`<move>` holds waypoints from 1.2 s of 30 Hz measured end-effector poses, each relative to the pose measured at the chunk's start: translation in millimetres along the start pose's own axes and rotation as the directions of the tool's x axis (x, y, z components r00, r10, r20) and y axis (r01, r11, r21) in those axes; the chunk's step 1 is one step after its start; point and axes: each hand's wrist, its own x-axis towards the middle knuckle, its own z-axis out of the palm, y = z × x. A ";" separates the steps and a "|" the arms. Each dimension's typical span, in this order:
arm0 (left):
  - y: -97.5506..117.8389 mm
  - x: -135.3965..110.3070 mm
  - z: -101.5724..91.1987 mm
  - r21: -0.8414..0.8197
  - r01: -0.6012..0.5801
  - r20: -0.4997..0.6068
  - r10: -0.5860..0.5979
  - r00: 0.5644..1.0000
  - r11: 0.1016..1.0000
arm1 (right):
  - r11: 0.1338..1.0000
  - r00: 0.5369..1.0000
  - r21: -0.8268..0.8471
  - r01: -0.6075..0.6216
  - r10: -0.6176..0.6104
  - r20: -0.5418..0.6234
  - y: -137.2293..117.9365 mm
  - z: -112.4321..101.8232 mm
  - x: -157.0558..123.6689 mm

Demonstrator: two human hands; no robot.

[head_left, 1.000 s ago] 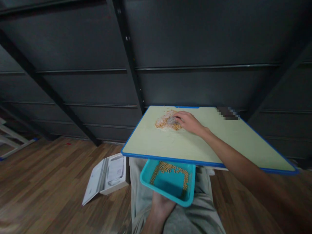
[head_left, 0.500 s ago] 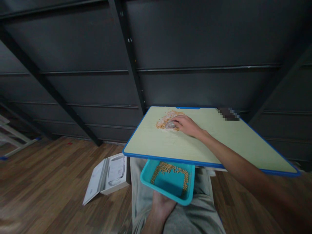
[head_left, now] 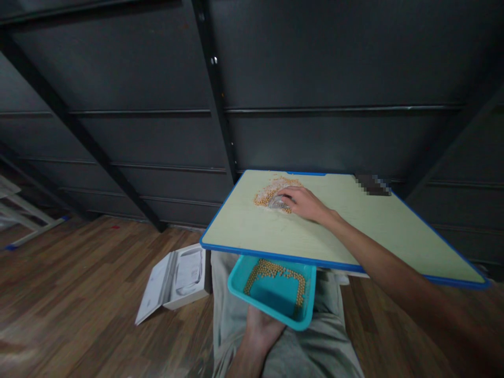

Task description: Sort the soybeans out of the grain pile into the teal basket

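My left hand (head_left: 263, 329) grips a turquoise tray (head_left: 271, 311) from below, over my lap, its fingers partly hidden under the base. Round yellow soybeans (head_left: 268, 268) lie along the tray's far edge and right side. On the small table, my right hand (head_left: 305, 203) bends its fingers around a clear, shiny piece of plastic (head_left: 277, 201), whose exact kind I cannot make out. This plastic touches a spread pile of soybeans mixed with fine whitish grains (head_left: 275, 186).
The pale tabletop (head_left: 236, 226) has a blue rim, and its front edge overhangs the tray. A dark pixelated object (head_left: 373, 185) lies at its back right corner. An opened white box (head_left: 189, 278) rests on the wooden floor to the left. Behind stands a dark panelled wall (head_left: 334, 58).
The view has shifted slightly. My right hand stays at the pile with the clear plastic, and the tray remains in my left hand.
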 end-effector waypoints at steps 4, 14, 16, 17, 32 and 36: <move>-0.3 -0.1 0.8 -0.022 -0.001 0.018 0.001 1.000 1.000 | 1.000 1.000 -0.002 0.005 -0.005 0.000 -4.1 -0.5 0.2; -1.1 1.0 -0.2 -0.026 0.001 0.059 0.000 0.998 1.000 | 0.999 0.999 0.047 -0.026 0.024 0.043 -9.9 0.4 -0.3; -1.2 1.0 -0.9 -0.028 -0.002 0.054 0.003 0.999 1.000 | 0.997 0.998 0.063 -0.037 0.034 0.046 -11.6 -0.2 -0.3; -1.2 1.0 -1.4 -0.029 -0.005 0.053 0.006 0.999 1.000 | 0.997 0.998 0.070 -0.041 0.038 0.046 -12.3 -0.4 -0.3; -0.7 0.1 0.0 -0.034 -0.003 0.031 0.004 1.000 0.999 | 0.993 0.998 0.120 -0.007 0.000 0.062 -17.2 2.2 0.0; -0.8 -0.4 0.4 -0.034 0.004 0.015 -0.003 1.000 0.999 | 0.990 0.998 0.140 0.006 -0.015 0.066 -18.1 2.0 -0.5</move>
